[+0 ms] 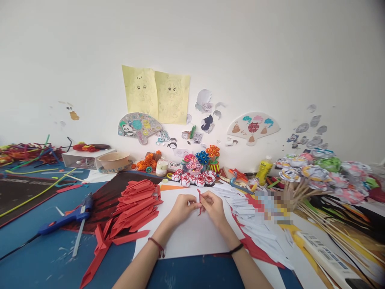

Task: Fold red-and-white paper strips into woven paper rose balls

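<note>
Above a sheet of white paper point(192, 237), my two hands meet around a narrow folded red paper strip point(199, 196). My left hand point(184, 206) pinches it from the left, thumb and fingers together. From the other side my right hand point(213, 205) grips the same strip, its fingers curled. The strip stands roughly upright, its ends showing above and below the fingers. A heap of folded red paper strips point(136, 206) lies left of my hands. Many white paper strips point(249, 220) are spread to the right. Just beyond my hands sit several red-and-white paper flowers point(195, 178).
A blue glue gun point(64, 220) with its cord lies at left. Paper flowers on sticks point(313, 172) stand at right, near a long white box point(327, 257). At the back are a round basket point(113, 161), a yellow bottle point(264, 170) and a small jar point(161, 167).
</note>
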Demonstrator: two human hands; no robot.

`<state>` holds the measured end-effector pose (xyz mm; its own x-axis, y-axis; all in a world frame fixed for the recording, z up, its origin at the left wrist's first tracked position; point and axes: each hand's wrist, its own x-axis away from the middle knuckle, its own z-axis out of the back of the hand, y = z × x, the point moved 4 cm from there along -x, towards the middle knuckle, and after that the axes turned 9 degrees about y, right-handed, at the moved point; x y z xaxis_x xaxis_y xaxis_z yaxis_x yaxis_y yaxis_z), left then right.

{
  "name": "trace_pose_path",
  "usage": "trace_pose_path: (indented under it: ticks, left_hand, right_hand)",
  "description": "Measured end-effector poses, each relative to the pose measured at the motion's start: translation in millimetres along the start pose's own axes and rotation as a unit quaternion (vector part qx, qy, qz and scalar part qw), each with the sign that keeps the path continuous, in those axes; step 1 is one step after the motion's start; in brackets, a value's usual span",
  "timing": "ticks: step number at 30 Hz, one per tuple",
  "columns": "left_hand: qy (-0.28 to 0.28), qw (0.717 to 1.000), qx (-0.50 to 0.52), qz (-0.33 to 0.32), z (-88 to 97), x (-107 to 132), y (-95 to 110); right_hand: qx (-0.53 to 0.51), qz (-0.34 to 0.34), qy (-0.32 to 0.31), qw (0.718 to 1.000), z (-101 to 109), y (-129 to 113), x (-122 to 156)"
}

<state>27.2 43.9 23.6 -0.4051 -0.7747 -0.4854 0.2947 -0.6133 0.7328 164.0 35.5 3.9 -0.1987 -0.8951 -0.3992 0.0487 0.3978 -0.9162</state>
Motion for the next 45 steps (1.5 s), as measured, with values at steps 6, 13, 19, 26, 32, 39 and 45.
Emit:
trace_pose_path:
  ticks: [6,13,19,26,32,39,45]
  left_hand:
    - [0.031,0.998,-0.049,0.032,4.2,-1,-13]
    - [-0.006,0.999,-0.04,0.036,-3.5,1,-13]
    - [0.019,0.995,-0.087,0.041,-8.0,-3,-12]
    - [0.059,0.959,-0.265,0.077,6.0,-4,-8]
    - [0.03,0.915,-0.385,0.117,70.1,27,8]
    - [-0.148,0.817,-0.525,0.185,118.4,88,24]
    - [-0.148,0.801,-0.555,0.167,118.3,107,13]
  right_hand:
    - [0.014,-0.015,-0.032,0.999,-4,-2,-1]
    - [0.073,-0.006,-0.005,0.997,4,2,-4]
    - [-0.088,-0.03,-0.03,0.995,13,-27,0]
    - [-0.104,-0.113,-0.223,0.963,-12,-27,18]
    - [-0.062,-0.135,-0.144,0.978,-7,-18,9]
    - [-0.044,-0.143,-0.15,0.977,-10,-12,8]
    - [-0.022,-0.13,-0.151,0.98,-12,-15,11]
